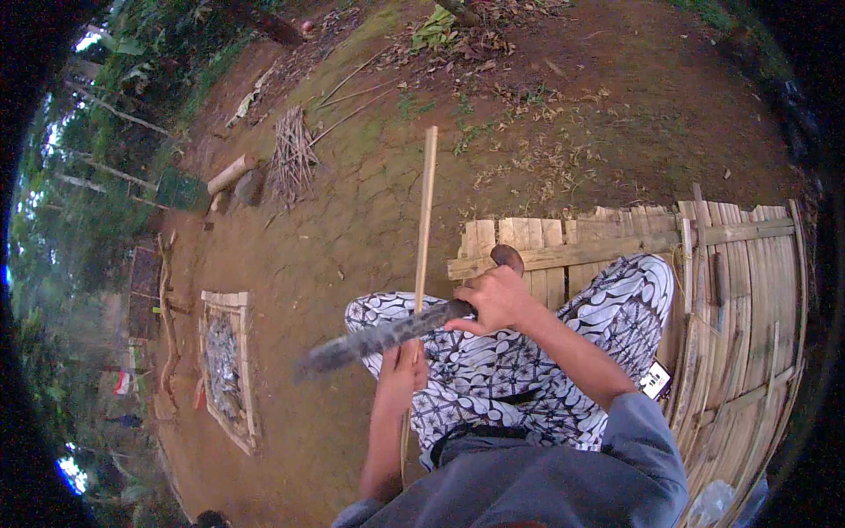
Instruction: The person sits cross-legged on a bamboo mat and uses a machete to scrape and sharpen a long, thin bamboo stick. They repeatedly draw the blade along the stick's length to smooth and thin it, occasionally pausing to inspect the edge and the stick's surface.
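My right hand point(498, 299) grips the dark wooden handle of a long machete point(378, 339). Its blade points left and crosses a thin bamboo strip point(425, 211). My left hand point(401, 370) holds that strip lower down, just under the blade. The strip runs upward and away from me over the bare ground. Both hands are over my lap, which is covered by black-and-white patterned cloth point(493, 370).
I sit on a platform of split bamboo slats point(748, 290) at the right. On the reddish dirt lie a bundle of thin sticks point(292, 157), a cut log point(231, 173) and a framed tray point(224, 365) at the left. Trees border the far left.
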A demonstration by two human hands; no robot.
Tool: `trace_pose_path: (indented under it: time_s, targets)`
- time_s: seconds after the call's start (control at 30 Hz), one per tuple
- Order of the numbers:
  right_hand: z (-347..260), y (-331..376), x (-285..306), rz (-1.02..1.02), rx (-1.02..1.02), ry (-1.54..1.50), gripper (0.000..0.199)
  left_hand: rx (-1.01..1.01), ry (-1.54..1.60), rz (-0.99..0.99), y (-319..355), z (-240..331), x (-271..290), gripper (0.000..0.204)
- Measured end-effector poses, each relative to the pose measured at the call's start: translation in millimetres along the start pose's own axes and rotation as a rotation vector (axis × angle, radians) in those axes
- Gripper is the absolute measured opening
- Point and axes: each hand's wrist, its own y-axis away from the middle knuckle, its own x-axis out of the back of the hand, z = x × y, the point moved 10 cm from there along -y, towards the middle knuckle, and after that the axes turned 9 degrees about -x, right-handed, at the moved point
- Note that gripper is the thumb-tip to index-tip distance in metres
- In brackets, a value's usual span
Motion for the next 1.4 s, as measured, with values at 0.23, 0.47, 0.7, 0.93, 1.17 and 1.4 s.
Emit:
trace_pose_path:
  time_s: [0.23, 0.47, 0.7, 0.93, 1.17, 1.4]
  targets:
    - [108, -4, -6, 0.087, -0.562, -0.222, 0.056, 0.019, -0.030, -0.054, 36, -2, 16, 0.038]
    - [40, -12, 18, 0.133, -0.015, -0.047, 0.046, 0.012, -0.098, -0.044, 38, 11, 16, 0.033]
    - [48, -4, -5, 0.160, -0.215, -0.200, 0.044, 0.061, 0.116, -0.187, 29, 5, 4, 0.034]
    - [123, -11, -4, 0.115, -0.532, -0.200, 0.057, 0.135, 0.043, -0.088, 62, 0, 5, 0.036]
    - [71, -5, -7, 0.069, -0.323, -0.125, 0.061, 0.009, -0.160, -0.358, 61, 13, -16, 0.038]
    - [64, -6, -25, -0.066, -0.403, 0.035, 0.068, -0.009, 0.231, -0.237, 36, 22, -26, 0.041]
